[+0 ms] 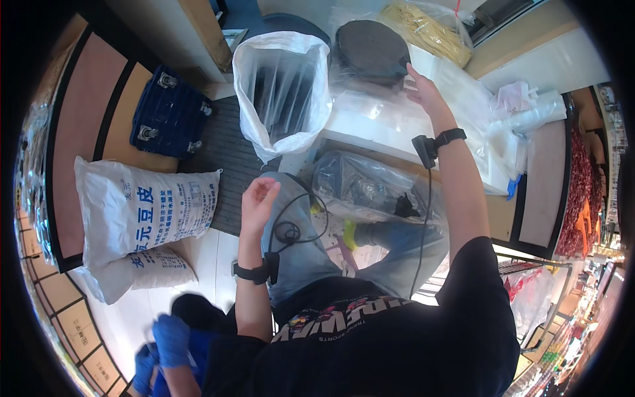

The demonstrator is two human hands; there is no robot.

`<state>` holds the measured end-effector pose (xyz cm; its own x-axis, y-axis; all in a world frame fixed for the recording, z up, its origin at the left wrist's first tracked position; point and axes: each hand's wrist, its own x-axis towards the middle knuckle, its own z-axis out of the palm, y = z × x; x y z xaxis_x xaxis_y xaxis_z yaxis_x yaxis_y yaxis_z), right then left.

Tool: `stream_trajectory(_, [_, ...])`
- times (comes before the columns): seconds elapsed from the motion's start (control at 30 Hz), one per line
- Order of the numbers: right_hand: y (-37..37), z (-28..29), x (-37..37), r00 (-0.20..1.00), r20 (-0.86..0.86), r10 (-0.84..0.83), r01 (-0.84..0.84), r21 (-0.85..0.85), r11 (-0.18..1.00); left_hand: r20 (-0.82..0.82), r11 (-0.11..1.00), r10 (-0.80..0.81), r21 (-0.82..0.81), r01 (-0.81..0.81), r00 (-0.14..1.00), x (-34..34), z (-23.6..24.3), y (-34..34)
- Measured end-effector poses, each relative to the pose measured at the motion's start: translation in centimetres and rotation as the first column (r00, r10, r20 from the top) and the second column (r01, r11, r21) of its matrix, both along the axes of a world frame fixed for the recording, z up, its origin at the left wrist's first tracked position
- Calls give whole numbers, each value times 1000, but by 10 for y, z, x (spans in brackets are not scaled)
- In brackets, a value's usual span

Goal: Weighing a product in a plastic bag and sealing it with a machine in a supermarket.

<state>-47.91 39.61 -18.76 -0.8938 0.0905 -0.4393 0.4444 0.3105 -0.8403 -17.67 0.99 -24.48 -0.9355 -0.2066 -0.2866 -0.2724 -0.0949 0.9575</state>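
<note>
A dark, round, flat stack (372, 49), whose kind I cannot make out, lies on clear plastic at the far side of the white surface. My right hand (425, 92) is at its right edge with fingers stretched out, its fingertips touching or very near it. Over my lap, my left hand (259, 204) hangs with loosely bent fingers and nothing visible in it. Beyond that hand stands a white woven sack (248, 106), its mouth wide and a clear plastic liner inside.
Below the white surface (360, 129) sits a clear bag (357, 185) with dark bits. A bag of yellow strips (423, 30) lies far right. Full white sacks (145, 205) and a blue wheeled dolly (169, 112) are at left. A person's blue-gloved hand (172, 339) shows lower left.
</note>
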Motion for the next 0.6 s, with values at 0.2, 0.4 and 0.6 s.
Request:
stream_trajectory(0.2, [8, 0, 11, 1000, 3, -12, 12, -158, 987, 1, 999, 21, 42, -21, 1000, 4, -4, 3])
stream_trajectory(0.4, [42, -16, 41, 996, -41, -81, 66, -287, 956, -7, 999, -16, -35, 15, 1000, 5, -5, 7])
stream_trajectory(0.6, [70, -22, 72, 957, -141, -253, 206, -280, 938, -63, 987, -118, -120, 110, 991, 13, 3, 34])
